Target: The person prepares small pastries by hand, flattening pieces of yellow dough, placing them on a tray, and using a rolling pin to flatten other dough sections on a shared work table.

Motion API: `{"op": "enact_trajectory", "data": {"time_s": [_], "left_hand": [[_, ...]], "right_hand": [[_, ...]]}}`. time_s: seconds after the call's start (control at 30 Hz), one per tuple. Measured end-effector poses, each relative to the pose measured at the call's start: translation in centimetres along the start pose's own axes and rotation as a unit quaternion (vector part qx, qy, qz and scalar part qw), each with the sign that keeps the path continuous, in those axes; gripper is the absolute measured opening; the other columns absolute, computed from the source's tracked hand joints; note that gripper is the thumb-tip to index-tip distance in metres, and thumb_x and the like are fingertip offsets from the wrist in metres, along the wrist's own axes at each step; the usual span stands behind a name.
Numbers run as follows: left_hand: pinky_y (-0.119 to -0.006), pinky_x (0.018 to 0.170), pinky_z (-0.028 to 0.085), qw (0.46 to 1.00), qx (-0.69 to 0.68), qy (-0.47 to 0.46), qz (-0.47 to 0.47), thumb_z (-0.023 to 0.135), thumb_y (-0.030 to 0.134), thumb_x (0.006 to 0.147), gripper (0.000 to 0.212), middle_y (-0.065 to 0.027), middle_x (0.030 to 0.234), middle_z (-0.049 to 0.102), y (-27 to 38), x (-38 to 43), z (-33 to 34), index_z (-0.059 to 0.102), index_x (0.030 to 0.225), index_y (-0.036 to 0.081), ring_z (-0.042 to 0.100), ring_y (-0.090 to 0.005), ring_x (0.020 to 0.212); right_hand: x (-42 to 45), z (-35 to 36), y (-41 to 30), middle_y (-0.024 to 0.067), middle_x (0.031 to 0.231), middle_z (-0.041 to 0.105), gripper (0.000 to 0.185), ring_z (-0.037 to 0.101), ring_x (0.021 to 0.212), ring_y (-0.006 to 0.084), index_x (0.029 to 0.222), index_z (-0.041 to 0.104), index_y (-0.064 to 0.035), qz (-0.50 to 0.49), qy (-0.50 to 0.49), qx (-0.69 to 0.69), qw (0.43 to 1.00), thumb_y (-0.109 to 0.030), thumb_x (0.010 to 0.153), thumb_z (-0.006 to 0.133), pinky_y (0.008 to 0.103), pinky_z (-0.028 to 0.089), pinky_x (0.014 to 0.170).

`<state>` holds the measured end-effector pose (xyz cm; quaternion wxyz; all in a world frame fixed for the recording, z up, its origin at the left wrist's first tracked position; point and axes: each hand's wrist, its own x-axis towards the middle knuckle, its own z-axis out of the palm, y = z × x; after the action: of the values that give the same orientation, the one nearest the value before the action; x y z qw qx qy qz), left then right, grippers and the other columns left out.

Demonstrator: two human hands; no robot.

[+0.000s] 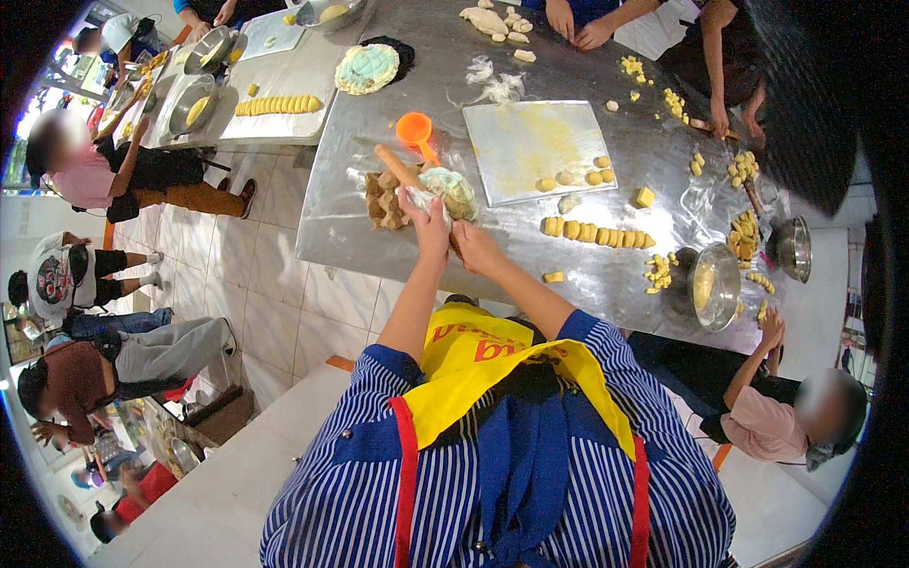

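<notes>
My left hand [427,221] is at a wooden rolling pin [398,167], whose far end points up and left. My right hand [472,245] is closed round something brown, mostly hidden, beside the left one. Just beyond my hands lies a crumpled pale green and white cloth [449,186], and a brown egg carton [383,200] is at its left. An orange plastic sieve or scoop [414,130] rests farther back. To the right, a floured metal tray [536,149] bears several round yellow dough pieces [545,184]. Nearer me is a row of cut yellow dough [596,233].
The steel table [398,252] has its near edge under my forearms. A metal bowl [714,287] with dough stands at the right. A round quilted cloth [367,69] lies back left. Co-workers' hands [586,32] are at the far side; another person [767,419] is at right.
</notes>
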<state>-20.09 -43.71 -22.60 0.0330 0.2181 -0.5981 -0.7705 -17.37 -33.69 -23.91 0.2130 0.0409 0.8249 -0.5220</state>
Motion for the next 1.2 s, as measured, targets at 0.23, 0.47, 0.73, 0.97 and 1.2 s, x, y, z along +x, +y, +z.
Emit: {"op": "enact_trajectory", "data": {"time_s": [0.23,0.47,0.73,0.97,1.2], "left_hand": [[-0.039,0.116,0.020,0.998,-0.011,0.000,0.064,0.048,0.010,0.098,0.075,-0.0189,0.160,0.005,0.6,5.6,-0.5,0.000,0.155,0.014,0.016,-0.0317,0.146],[-0.040,0.112,0.027,1.000,0.018,0.010,0.004,0.048,0.013,0.100,0.077,-0.0167,0.160,0.007,2.6,6.3,-0.6,-0.004,0.156,0.016,0.026,-0.0313,0.142],[-0.051,0.094,0.049,0.994,-0.060,0.096,-0.002,0.045,0.028,0.101,0.070,-0.0182,0.148,0.034,2.2,13.0,-4.6,-0.001,0.154,0.021,0.050,-0.0348,0.122],[-0.052,0.100,0.046,0.947,-0.271,-0.045,-0.166,0.033,0.038,0.102,0.049,-0.0141,0.138,0.050,4.2,8.6,-3.6,0.038,0.142,0.009,0.052,-0.0342,0.123],[-0.050,0.105,0.043,0.872,-0.426,-0.195,-0.143,0.033,0.039,0.101,0.050,-0.0105,0.138,0.051,3.9,0.9,-1.9,0.045,0.139,0.010,0.051,-0.0318,0.125]], "right_hand": [[0.3,-0.4,-1.7,0.0100,0.056,0.053,0.044,0.053,0.040,0.0213,0.094,0.057,-0.0006,-0.031,0.013,-0.050,0.998,-0.037,0.104,0.033,0.0381,0.044,0.041],[-3.6,-2.2,-3.2,0.0046,0.055,0.050,0.042,0.047,0.038,0.0142,0.105,0.056,-0.0023,0.043,-0.030,0.066,0.996,-0.037,0.104,0.032,0.0320,0.040,0.035],[-8.4,-5.9,-4.5,0.0021,0.054,0.048,0.038,0.041,0.036,0.0111,0.105,0.057,-0.0057,0.175,-0.104,0.202,0.958,-0.038,0.101,0.038,0.0297,0.034,0.033],[-6.9,-8.6,-4.0,0.0042,0.068,0.059,0.025,0.051,0.048,0.0113,0.112,0.055,-0.0072,-0.010,0.101,0.111,0.989,-0.027,0.097,0.051,0.0274,0.041,0.046],[-3.3,-7.6,-5.5,0.0089,0.078,0.060,0.029,0.062,0.066,0.0184,0.119,0.050,-0.0106,-0.018,0.082,0.011,0.996,-0.022,0.094,0.059,0.0326,0.048,0.059]]}}
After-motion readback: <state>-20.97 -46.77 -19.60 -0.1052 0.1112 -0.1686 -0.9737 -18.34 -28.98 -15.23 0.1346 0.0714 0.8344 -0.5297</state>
